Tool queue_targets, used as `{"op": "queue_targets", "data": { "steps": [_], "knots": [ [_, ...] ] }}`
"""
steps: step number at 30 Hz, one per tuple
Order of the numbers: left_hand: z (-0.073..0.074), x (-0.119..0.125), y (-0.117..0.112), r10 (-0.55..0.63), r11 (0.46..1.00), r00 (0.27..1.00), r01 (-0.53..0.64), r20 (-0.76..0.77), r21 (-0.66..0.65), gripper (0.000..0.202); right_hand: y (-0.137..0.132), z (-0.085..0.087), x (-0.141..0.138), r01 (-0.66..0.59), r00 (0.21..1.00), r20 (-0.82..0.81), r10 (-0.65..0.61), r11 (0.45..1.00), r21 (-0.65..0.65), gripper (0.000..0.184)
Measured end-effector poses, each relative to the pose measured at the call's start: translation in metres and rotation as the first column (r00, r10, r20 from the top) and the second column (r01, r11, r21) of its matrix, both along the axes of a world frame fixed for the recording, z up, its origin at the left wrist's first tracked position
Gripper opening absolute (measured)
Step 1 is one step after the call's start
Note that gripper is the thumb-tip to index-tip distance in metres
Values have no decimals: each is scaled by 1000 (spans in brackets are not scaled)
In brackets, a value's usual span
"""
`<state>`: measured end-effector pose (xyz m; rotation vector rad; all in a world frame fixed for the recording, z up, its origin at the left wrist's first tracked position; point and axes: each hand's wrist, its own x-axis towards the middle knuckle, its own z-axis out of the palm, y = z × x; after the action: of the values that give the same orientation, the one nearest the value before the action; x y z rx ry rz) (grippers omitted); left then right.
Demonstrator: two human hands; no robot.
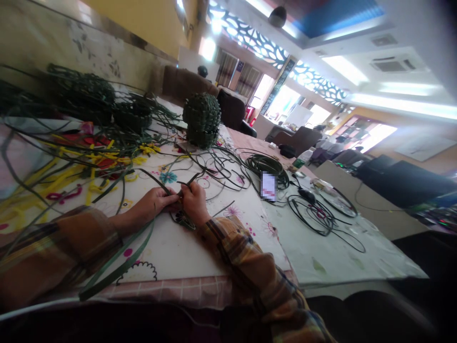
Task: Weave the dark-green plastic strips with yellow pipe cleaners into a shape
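My left hand [156, 204] and my right hand [195, 202] meet above the floral tablecloth [214, 257], fingers closed in pinches on dark green flat weaving strips [123, 269]. One strip end rises to the upper left and a short end pokes up between the hands. A longer, paler length hangs down past my left wrist toward the table's front edge. Beneath my right hand shows a small dark looped piece [183, 220], partly hidden by the fingers. Beyond the hands stands a rounded dark green woven piece [202, 119].
At the left lie yellow strips [89, 174] and more green woven pieces [80, 93]. Loose green strips sprawl across the cloth. To the right are a strip coil [267, 166], a blurred white-and-pink rectangle [268, 186] and looser coils [317, 216]. Chairs and people appear farther off.
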<state>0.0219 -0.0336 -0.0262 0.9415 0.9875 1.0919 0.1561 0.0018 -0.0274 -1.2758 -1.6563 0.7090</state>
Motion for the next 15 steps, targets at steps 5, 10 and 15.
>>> {"op": "queue_targets", "data": {
  "steps": [5,10,15],
  "knots": [
    [-1,2,1,-6,1000,1000,6,10,-11,35,0,1,1,-6,1000,-26,6,1000,-9,26],
    [3,4,1,-18,999,1000,18,2,-29,34,1,1,0,16,999,-46,-17,1000,-19,25],
    [-1,3,1,-10,1000,1000,10,5,-9,33,2,3,1,12,998,-67,-15,999,-33,25]
  ]
}}
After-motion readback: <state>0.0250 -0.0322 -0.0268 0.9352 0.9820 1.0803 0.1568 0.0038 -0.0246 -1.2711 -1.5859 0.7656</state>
